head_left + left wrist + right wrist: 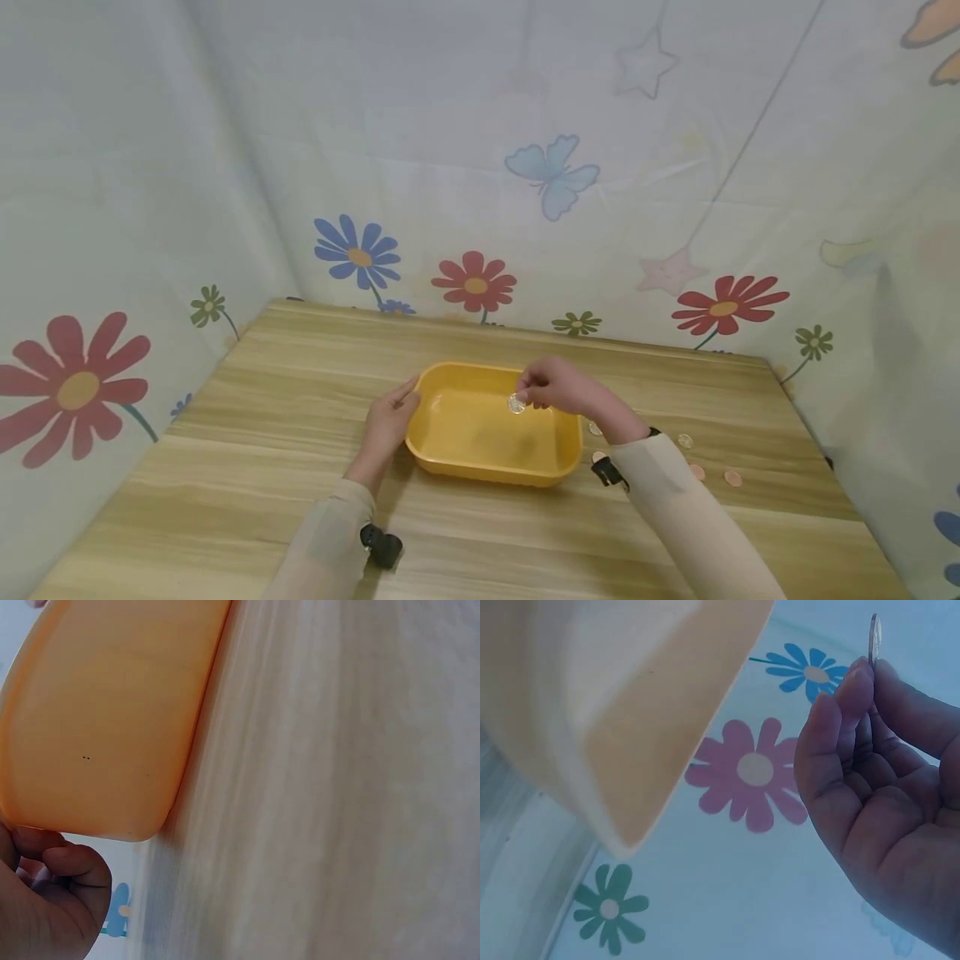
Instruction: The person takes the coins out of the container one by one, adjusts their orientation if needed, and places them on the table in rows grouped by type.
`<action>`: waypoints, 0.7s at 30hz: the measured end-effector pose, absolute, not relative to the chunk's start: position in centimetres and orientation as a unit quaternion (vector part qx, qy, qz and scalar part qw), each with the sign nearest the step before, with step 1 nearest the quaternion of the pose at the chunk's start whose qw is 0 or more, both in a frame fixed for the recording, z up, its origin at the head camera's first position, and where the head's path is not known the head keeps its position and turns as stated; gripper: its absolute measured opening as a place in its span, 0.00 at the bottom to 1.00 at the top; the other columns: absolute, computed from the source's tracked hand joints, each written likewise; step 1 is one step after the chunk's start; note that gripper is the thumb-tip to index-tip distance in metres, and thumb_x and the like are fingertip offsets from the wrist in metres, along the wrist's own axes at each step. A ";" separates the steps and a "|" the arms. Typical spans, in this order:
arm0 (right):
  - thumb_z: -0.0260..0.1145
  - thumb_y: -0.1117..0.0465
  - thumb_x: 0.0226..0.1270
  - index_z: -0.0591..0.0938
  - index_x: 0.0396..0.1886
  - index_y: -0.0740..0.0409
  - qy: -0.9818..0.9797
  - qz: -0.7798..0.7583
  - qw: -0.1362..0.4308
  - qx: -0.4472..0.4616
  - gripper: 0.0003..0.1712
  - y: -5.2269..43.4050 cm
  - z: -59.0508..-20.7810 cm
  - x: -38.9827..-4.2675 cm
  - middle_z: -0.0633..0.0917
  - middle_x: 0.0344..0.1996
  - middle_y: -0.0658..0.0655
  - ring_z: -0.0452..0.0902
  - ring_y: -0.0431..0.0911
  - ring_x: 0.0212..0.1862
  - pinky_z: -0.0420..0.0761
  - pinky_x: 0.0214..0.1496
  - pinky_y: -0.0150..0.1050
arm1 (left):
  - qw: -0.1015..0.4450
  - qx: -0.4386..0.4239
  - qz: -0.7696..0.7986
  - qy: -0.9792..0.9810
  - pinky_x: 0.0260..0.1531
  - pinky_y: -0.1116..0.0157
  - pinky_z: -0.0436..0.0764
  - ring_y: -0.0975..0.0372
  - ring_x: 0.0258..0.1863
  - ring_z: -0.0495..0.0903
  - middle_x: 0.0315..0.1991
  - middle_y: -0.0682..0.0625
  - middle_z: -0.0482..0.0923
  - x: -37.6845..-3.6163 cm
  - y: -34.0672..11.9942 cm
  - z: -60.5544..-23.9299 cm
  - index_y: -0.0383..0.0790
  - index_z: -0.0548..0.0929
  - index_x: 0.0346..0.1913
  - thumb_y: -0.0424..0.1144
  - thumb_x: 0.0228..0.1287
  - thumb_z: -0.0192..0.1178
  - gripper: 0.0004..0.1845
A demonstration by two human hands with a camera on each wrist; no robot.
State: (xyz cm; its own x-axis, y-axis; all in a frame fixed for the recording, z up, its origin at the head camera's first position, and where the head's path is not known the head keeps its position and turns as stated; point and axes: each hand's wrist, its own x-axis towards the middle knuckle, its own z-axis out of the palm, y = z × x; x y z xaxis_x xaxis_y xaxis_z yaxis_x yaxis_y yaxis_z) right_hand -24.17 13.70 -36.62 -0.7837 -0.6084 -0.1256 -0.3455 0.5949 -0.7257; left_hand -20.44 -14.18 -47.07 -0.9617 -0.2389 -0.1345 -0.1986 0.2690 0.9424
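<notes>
A shallow yellow plastic tray (pixel 461 421) with rounded corners lies on the wooden table, its inside bare where it shows. My left hand (pixel 386 429) holds the tray's left end at the rim; in the left wrist view its fingers (pixel 79 862) curl at the edge of the tray's wall (pixel 112 727). Above the right half of the tray, my right hand (pixel 558 387) pinches a shiny silver coin (pixel 517 404) between thumb and fingertips. The right wrist view shows that coin (pixel 874 641) nearly edge-on, higher than the tray's rim.
Several coins lie on the table right of the tray, among them a silver one (pixel 685 441) and copper-coloured ones such as the coin (pixel 732 478) farthest right. My right forearm passes over this area. A flower-printed curtain (pixel 472 183) hangs behind the table (pixel 300 375).
</notes>
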 end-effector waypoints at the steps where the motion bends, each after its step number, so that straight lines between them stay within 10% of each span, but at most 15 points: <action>1: 0.61 0.68 0.74 0.84 0.36 0.67 0.873 -0.362 0.183 -0.270 0.08 14.1 -36.8 -24.1 0.86 0.31 0.63 0.74 0.40 0.29 0.78 0.35 0.33 | 0.018 0.138 -0.590 -0.795 0.66 0.52 0.81 0.44 0.69 0.77 0.72 0.38 0.71 -20.4 -14.2 -47.1 0.45 0.74 0.71 0.42 0.77 0.54 0.23; 12: 0.63 0.66 0.74 0.83 0.39 0.67 0.896 -0.365 0.130 -0.216 0.07 18.6 -38.7 -22.3 0.84 0.30 0.59 0.74 0.42 0.31 0.78 0.33 0.33 | 0.048 0.129 -0.565 -0.813 0.52 0.59 0.88 0.46 0.55 0.86 0.63 0.33 0.80 -20.2 -14.1 -46.8 0.46 0.78 0.68 0.44 0.75 0.56 0.22; 21: 0.62 0.67 0.74 0.82 0.38 0.69 0.898 -0.383 0.110 -0.187 0.07 23.2 -40.3 -21.0 0.83 0.27 0.60 0.73 0.42 0.29 0.77 0.30 0.31 | 0.017 0.132 -0.567 -0.813 0.68 0.49 0.79 0.44 0.70 0.75 0.72 0.38 0.71 -20.5 -14.3 -47.0 0.46 0.73 0.73 0.44 0.78 0.54 0.24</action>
